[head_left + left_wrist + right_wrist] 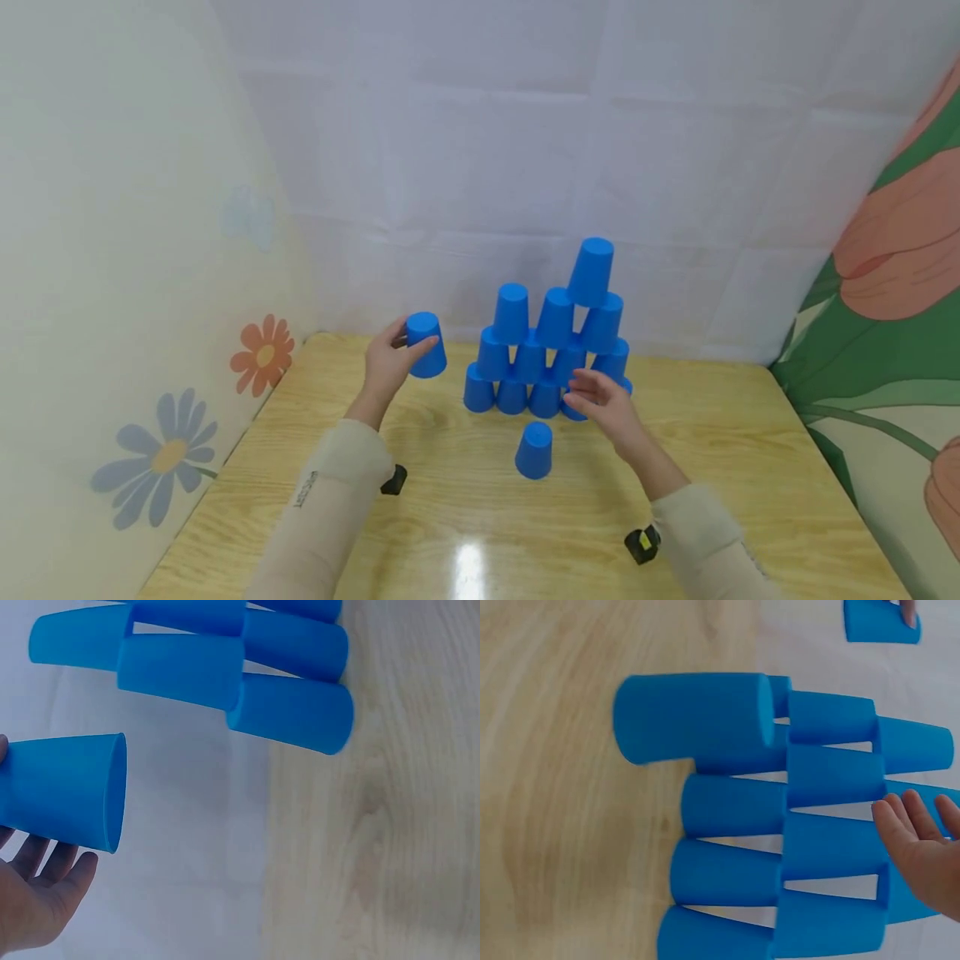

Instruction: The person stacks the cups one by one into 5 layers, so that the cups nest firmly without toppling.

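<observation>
My left hand (385, 364) holds an upside-down blue cup (427, 357) in the air, left of a stacked wall of blue cups (529, 360). In the left wrist view this held cup (64, 791) has its rim facing the table, thumb and fingers on opposite sides. The wall rises in tiers of upside-down cups, with a single top cup (592, 273) toward the right. My right hand (609, 408), fingers loosely extended and holding nothing, is in front of the wall's right side, hiding part of it. A separate blue cup (534, 452) stands upside down in front.
The wood-grain table (450, 517) backs onto a white cloth (450, 167). Painted walls with flowers (171, 454) flank it. A small black object (393, 481) is beside the left sleeve, and another black piece (642, 545) is beside the right sleeve.
</observation>
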Available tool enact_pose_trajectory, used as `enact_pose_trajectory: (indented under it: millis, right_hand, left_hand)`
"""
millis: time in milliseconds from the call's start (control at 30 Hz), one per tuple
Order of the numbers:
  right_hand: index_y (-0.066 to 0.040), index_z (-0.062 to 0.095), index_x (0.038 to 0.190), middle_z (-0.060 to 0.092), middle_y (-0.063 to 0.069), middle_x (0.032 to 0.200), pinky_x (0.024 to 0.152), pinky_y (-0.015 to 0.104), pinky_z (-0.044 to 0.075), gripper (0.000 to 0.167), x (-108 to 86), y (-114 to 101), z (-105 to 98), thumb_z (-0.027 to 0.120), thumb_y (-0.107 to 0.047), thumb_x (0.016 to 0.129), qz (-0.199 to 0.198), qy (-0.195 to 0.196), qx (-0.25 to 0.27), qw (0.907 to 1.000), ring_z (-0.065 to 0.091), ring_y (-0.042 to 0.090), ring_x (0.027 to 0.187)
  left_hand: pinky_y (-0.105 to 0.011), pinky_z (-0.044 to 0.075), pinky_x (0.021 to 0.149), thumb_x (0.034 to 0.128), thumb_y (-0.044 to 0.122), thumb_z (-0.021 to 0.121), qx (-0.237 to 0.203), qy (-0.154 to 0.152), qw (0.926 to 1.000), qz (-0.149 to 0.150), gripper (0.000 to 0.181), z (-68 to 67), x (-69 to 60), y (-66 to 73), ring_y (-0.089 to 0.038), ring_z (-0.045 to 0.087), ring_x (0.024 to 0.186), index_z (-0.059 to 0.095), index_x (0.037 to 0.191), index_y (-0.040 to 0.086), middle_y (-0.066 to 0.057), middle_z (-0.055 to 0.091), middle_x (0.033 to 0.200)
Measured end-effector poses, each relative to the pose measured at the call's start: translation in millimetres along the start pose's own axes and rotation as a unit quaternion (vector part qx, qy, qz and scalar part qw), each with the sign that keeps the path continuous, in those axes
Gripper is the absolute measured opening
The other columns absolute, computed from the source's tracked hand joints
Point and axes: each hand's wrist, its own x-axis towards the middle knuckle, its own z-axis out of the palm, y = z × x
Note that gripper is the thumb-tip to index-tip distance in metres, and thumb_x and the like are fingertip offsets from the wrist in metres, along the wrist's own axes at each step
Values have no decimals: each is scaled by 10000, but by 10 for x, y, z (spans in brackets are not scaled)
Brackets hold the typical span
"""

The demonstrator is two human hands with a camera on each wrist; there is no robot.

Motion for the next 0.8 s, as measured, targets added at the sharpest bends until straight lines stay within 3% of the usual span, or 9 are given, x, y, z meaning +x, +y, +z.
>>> enact_pose_trajectory:
  millis: [233, 433, 667, 800]
  right_hand:
    - [-4, 451, 1205, 502, 154, 1146, 832, 396, 423, 505, -73, 187, 199, 649, -186, 778, -7, 83, -288, 9996, 458, 306, 1059]
    - [-39, 453, 1214, 487, 119, 1178, 871, 437, 381, 498, -127, 348, 305, 649, -179, 778, 231, 173, -518, 9982, 440, 285, 1084]
    - [7, 394, 1246, 431, 217, 1212, 870, 501, 352, 547, -243, 420, 422, 637, -170, 789, 248, 113, -770, 9967, 403, 362, 1095]
    - [1, 355, 1278, 403, 206, 1241, 874, 482, 359, 622, -216, 611, 477, 649, -224, 778, 364, 74, -724, 9967, 388, 361, 1110]
  left_hand:
    - [-467, 376, 859, 710, 418, 670, -164, 22, 9998, -79, 670, 27, 107, 194, -287, 425, 1078, 438, 1268, 128, -124, 461, 1217]
    - [-450, 362, 881, 697, 436, 674, -302, 46, 9994, -185, 728, 81, 161, 361, -274, 412, 1100, 397, 1301, 137, -118, 435, 1249]
    - [-443, 360, 885, 702, 431, 671, -494, -11, 9987, -100, 710, 137, 197, 531, -259, 411, 1100, 406, 1296, 148, -99, 435, 1251]
    - [-448, 363, 882, 701, 426, 675, -504, -21, 9987, -19, 695, 165, 225, 643, -261, 414, 1099, 418, 1288, 155, -95, 441, 1247]
